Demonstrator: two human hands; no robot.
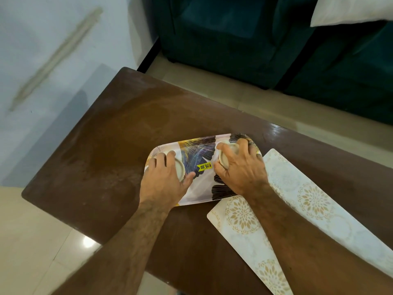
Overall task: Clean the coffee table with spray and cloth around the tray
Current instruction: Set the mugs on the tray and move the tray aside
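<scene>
A patterned tray [202, 188] with leaf prints and a yellow price sticker lies on the brown coffee table [110, 145]. Two cream cups stand on it. My left hand [165, 177] grips the left cup [179, 167] from above, and my right hand [242, 169] grips the right cup [225, 155] the same way. Most of each cup is hidden under my fingers. No spray bottle or cloth is in view.
A white table runner [297, 209] with gold flower prints lies diagonally on the table, right of the tray, under my right forearm. A dark teal sofa [255, 39] with a white cushion [350, 9] stands beyond the table. Pale floor tiles surround it.
</scene>
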